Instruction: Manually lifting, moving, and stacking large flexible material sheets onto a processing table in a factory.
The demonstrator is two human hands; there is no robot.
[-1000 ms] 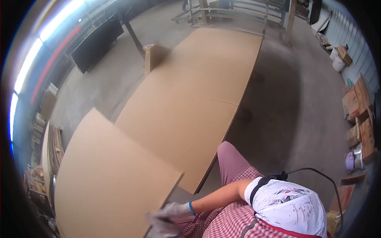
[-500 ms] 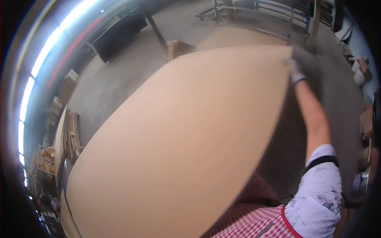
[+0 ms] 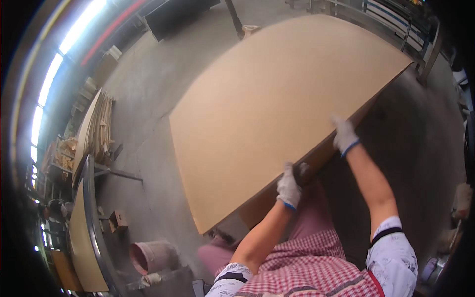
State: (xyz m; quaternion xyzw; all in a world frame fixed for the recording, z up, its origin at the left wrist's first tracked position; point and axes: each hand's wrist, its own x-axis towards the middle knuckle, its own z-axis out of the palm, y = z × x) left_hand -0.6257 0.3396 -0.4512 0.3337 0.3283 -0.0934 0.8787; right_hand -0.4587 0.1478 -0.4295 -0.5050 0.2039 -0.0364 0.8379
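A large tan board (image 3: 277, 109), like a thin wood-fibre sheet, lies broadly level in front of my body, its near edge running from lower left to upper right. My left hand (image 3: 289, 187), in a white glove with a blue cuff, is closed around that edge near its middle, fingers partly hidden. Farther right along it, my gloved right hand (image 3: 345, 134) also grips the edge, its fingertips somewhat blurred. Beneath the board a brown surface shows, but I cannot tell what it belongs to.
Leaning tan sheets (image 3: 94, 126) stand at the left by a metal-framed table (image 3: 91, 213) holding another panel. A pinkish bucket (image 3: 148, 257) lies tipped at lower left. Metal racks (image 3: 396, 24) stand at the far right, and a dark post (image 3: 233, 17) rises beyond the board.
The board has swung down and away from me, uncovering my left hand at its near edge. My right hand has come back from the far corner to the near edge.
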